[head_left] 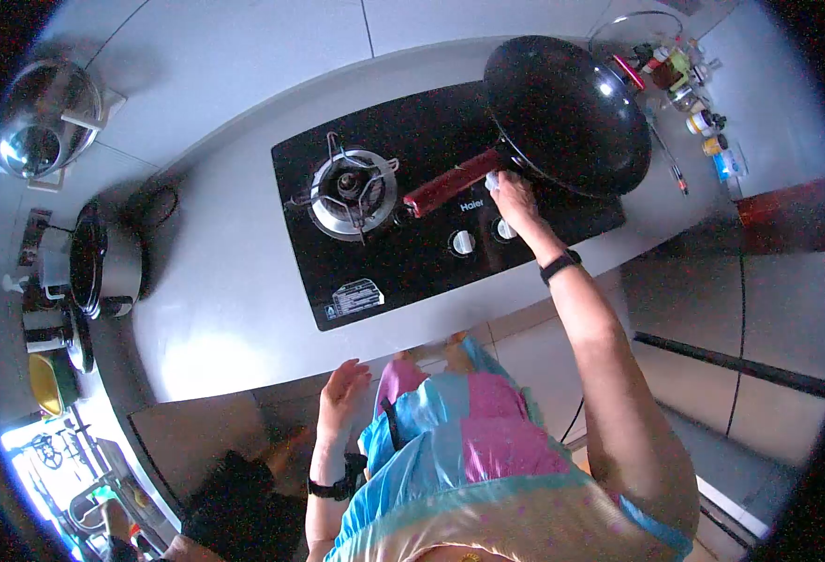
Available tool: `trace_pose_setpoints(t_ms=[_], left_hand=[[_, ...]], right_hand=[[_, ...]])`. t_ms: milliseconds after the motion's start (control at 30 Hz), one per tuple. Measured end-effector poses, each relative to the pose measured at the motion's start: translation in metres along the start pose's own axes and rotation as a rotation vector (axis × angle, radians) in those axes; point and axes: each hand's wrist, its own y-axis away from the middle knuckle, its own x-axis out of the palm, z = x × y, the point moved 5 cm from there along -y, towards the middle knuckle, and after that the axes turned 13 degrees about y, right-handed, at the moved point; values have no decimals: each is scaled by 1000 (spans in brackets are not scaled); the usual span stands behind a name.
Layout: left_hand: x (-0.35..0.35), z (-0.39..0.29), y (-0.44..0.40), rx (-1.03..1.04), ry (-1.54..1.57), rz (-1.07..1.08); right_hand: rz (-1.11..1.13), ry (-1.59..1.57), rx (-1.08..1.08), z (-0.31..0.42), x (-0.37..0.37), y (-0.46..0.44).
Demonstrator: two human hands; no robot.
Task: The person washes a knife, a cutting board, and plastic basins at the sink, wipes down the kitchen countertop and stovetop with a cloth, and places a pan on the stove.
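My right hand (517, 201) reaches over the black gas stove (412, 272), just below the wok. Its fingers are closed on a small white wad (493, 181), perhaps tissue or cloth, against the glass top. Close beside the fingers runs the wok's dark red handle (452, 184), pointing left. The wok (567, 112) sits over the right burner and hides it. Below the hand are two white knobs, including the left knob (462, 244). My left hand (345, 386) hangs in front of the counter edge, fingers loosely apart, holding nothing.
The left burner (352, 192) with its metal pan support is bare. A lidded pot (108, 262) stands at the counter's left end. Several jars and bottles (703, 122) line the right wall. A glass lid (47, 117) hangs on the back wall. The sink faucet (94, 501) is lower left.
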Motion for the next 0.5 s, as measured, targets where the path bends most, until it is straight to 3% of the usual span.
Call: trace_pose_setpoints(t_ms=[67,133,200,267,300,400,500], left_hand=[[-2,-8,6,-3,-51,-51],[-5,-10,3,-8,-45,-71],[-8,-8,4,-21,21,-77],[-10,-14,5,-22,-43,-83],[-9,-18,6,-24,-74,-84],[-15,-13,6,-55,-11,-124],[-12,-20,6,-27,-158,-86]], right_hand=[[16,-162,37,7,29,-17],[-206,-203,-205,22,63,-34],[-283,-30,-265,26,97,-54],[-255,434,-216,50,92,-77],[-70,500,-197,57,77,-89],[-264,377,-222,75,62,-99],[-168,337,-271,87,46,-83]])
